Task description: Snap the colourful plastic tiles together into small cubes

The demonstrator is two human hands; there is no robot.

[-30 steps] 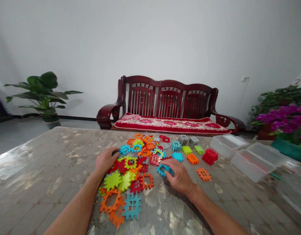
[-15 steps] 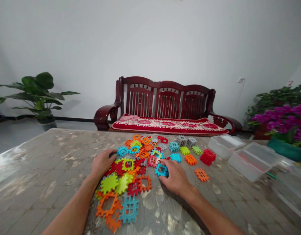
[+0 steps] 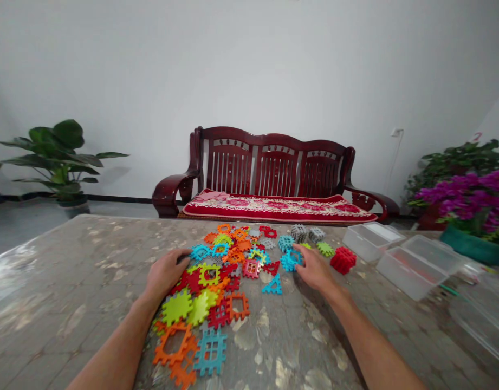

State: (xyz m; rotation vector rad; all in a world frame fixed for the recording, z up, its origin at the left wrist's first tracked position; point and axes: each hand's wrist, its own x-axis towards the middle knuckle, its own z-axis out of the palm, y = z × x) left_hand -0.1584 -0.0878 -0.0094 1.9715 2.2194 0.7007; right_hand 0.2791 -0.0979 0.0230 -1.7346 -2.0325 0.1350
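My right hand (image 3: 314, 265) pinches a blue square window tile (image 3: 290, 260) by its right edge, low over the table to the right of the pile. My left hand (image 3: 167, 272) rests at the left edge of the pile, thumb and fingers apart, nearest a blue tile (image 3: 200, 251). The pile holds several notched plastic tiles, among them a lime tile (image 3: 177, 307), a pink window tile (image 3: 251, 268) and an orange frame (image 3: 237, 306). A blue triangle (image 3: 273, 285) lies between the pile and my right hand.
Right of the pile stand a blue stack (image 3: 285, 243), a grey stack (image 3: 299, 233) and a red stack (image 3: 343, 260). Clear plastic boxes (image 3: 407, 273) sit farther right, near a purple flower pot (image 3: 472, 241). A wooden bench (image 3: 273, 168) stands behind the table.
My right hand has moved right and away from me with the blue window tile, leaving the blue triangle in view. My left hand stays at the pile's left edge.
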